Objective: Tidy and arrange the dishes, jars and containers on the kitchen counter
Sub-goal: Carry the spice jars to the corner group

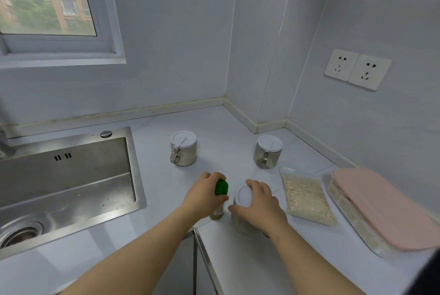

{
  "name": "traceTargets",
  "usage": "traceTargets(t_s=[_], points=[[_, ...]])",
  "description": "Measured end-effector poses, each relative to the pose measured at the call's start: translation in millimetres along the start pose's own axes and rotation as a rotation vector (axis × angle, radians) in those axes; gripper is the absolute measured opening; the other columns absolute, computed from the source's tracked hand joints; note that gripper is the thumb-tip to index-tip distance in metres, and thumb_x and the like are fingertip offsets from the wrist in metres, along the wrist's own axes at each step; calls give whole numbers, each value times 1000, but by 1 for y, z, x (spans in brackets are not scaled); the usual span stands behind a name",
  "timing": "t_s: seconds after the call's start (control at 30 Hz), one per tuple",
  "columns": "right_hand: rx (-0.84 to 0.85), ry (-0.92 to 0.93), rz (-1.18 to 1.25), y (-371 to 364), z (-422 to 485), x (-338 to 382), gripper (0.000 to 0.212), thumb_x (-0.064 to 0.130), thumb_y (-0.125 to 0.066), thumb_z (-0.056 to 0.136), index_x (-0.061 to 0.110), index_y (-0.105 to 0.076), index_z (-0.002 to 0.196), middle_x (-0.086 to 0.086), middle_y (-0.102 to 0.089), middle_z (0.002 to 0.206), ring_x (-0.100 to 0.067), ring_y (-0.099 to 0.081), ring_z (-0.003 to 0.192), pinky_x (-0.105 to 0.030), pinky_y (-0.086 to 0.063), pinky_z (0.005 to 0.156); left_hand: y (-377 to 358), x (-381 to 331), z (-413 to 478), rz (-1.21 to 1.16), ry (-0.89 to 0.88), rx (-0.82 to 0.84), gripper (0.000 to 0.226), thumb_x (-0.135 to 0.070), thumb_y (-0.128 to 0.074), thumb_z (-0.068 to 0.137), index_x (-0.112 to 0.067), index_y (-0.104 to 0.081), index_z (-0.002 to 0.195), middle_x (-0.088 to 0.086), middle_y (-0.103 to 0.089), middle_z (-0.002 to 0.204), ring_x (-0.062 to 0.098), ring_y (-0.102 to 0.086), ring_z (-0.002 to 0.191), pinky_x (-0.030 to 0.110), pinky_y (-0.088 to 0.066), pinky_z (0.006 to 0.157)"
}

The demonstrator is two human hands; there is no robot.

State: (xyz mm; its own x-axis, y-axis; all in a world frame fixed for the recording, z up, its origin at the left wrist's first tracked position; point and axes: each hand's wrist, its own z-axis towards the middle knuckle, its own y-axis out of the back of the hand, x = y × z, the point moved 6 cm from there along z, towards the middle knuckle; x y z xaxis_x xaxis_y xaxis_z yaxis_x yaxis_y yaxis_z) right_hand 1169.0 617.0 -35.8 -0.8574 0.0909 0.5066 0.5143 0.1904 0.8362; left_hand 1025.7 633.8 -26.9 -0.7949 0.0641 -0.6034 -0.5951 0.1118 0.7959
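At the near edge of the white desk (238, 259), the left hand (204, 196) gripped a green-capped bottle (221, 196); just right, the right hand (260, 204) clasped a white-lidded jar (241, 196).

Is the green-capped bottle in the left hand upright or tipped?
Upright: the green-capped bottle stands on the counter, cap up, left hand around it.

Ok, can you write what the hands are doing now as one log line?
left hand: grip on green-capped bottle | right hand: grip on white-lidded jar | both on counter | stage: arranging
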Motion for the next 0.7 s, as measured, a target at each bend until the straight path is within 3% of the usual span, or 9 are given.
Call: traceTargets(t_s=[0.1,0.2,0.27,0.37,0.5,0.7], points=[[-7,-44,349,3,3,-8,61,53,-41,93,28,-26,146,2,-20,155,-24,-25,140,-36,-24,111,-3,3,-3,4,-22,-8,49,-27,-59,91,-22,-39,136,5,-43,130,23,-50,114,26,-42,92],[-141,-167,704,10,-4,-24,49,41,-37,98,18,-33,142,-6,-40,143,-22,-39,130,-31,-32,103,-9,5,-8,26,-41,-23,50,-26,-51,95,-22,-32,141,5,-43,133,23,-50,115,27,-41,92],[-214,-226,696,14,-16,-33,38,39,-34,99,12,-46,123,-5,-55,114,-20,-53,100,-28,-37,80,-11,5,-10,27,-46,-42,50,-25,-47,97,-22,-28,143,5,-42,135,23,-50,116,28,-42,93],[-253,-262,644,12,-31,-45,31,35,-30,101,13,-50,90,1,-53,79,-11,-46,72,-30,-32,66,-13,4,-11,2,-33,-56,50,-25,-47,96,-23,-28,143,7,-44,133,24,-51,115,28,-42,93],[-223,-249,626,6,-41,-52,31,24,-34,100,14,-50,75,1,-53,76,-9,-45,67,-27,-34,59,-16,5,-14,-23,23,-86,49,-27,-47,96,-27,-29,141,8,-49,128,26,-53,110,33,-46,89],[-107,-215,741,-4,-53,-52,22,24,-46,96,16,-56,77,0,-55,80,-13,-48,72,-23,-34,59,-19,0,-23,0,47,-92,48,-28,-48,96,-25,-30,139,10,-50,124,28,-55,106,35,-46,85]])
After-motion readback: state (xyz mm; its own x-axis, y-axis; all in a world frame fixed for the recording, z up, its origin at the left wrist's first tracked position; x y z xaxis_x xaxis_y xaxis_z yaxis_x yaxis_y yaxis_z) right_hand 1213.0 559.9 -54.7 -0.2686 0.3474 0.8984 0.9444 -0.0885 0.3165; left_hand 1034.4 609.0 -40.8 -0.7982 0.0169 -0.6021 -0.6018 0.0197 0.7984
